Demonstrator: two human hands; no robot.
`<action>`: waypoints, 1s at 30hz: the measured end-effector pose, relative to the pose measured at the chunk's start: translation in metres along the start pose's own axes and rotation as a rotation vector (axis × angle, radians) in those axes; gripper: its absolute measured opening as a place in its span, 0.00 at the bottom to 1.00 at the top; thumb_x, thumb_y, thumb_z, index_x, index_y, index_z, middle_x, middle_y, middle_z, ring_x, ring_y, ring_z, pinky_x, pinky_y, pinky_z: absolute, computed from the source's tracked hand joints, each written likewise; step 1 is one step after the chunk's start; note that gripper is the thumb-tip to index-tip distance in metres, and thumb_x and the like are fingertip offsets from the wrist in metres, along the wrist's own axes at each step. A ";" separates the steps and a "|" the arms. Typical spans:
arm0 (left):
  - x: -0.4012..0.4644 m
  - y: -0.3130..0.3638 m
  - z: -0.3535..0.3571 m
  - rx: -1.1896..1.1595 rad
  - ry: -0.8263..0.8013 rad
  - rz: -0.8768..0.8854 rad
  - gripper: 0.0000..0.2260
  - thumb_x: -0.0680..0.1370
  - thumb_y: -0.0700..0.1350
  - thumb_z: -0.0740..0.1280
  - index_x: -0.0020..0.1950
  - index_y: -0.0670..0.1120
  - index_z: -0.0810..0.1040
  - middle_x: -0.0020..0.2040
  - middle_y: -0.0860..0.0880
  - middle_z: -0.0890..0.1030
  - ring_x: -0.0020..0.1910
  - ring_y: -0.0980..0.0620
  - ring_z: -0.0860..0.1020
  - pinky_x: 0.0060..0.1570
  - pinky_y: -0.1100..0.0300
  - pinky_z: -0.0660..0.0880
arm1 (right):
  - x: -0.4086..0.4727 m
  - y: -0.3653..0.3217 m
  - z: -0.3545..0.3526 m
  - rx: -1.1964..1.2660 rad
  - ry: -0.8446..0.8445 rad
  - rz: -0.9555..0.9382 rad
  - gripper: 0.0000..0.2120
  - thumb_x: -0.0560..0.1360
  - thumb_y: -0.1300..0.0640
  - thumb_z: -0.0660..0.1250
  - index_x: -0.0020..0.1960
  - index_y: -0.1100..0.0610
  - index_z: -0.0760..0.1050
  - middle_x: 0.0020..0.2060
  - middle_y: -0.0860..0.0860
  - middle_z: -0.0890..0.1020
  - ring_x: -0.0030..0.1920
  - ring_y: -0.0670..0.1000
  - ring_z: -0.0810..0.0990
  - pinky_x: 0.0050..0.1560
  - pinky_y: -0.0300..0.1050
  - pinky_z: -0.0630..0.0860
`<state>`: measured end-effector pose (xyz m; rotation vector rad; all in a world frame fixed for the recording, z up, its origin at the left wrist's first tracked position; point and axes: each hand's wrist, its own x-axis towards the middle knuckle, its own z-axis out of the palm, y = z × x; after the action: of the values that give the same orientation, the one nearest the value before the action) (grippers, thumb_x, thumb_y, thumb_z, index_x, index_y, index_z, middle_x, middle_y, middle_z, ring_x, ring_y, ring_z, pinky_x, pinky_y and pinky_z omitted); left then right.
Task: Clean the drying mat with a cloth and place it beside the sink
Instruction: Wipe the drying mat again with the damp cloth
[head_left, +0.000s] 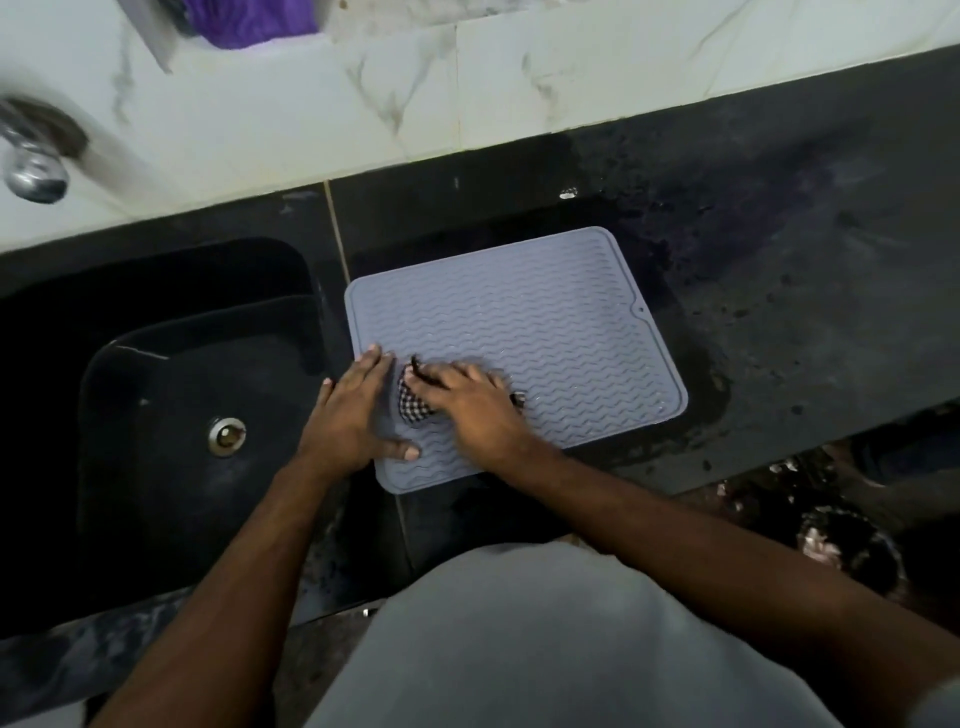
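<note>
Grey drying mat (519, 332) under flat left hand (358, 410), right hand (467, 402) gripping checked cloth (410, 402).

No text, label, brand, number or sign can be read anywhere in the head view. The surfaces in view carry only patterns.

Both bare forearms reached forward; left hand (358, 410) lay flat, fingers spread, right hand (467, 400) pressed down, fingers curled.
</note>
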<state>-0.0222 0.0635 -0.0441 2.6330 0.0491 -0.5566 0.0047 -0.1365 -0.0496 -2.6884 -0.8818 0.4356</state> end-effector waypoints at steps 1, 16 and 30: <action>0.000 -0.005 0.001 -0.003 -0.008 0.006 0.62 0.62 0.64 0.81 0.84 0.51 0.47 0.84 0.53 0.44 0.82 0.55 0.45 0.79 0.41 0.42 | 0.000 0.003 0.005 -0.027 -0.019 -0.034 0.26 0.82 0.55 0.57 0.78 0.39 0.60 0.79 0.45 0.61 0.76 0.56 0.61 0.70 0.57 0.60; 0.008 -0.031 0.012 -0.123 -0.058 0.101 0.63 0.61 0.71 0.77 0.84 0.56 0.43 0.83 0.58 0.40 0.78 0.63 0.37 0.77 0.40 0.37 | -0.028 0.061 -0.038 -0.176 0.085 0.251 0.25 0.76 0.63 0.65 0.70 0.44 0.75 0.70 0.47 0.75 0.64 0.59 0.71 0.62 0.55 0.69; 0.006 -0.053 0.018 -0.128 0.037 0.239 0.64 0.56 0.79 0.73 0.82 0.60 0.43 0.83 0.61 0.46 0.79 0.65 0.41 0.78 0.44 0.39 | -0.029 0.026 0.002 -0.208 -0.060 -0.316 0.24 0.79 0.55 0.56 0.74 0.45 0.70 0.74 0.46 0.70 0.70 0.55 0.71 0.62 0.56 0.70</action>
<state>-0.0296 0.1029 -0.0835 2.4788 -0.2093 -0.4085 -0.0045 -0.1742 -0.0553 -2.6561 -1.4128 0.3713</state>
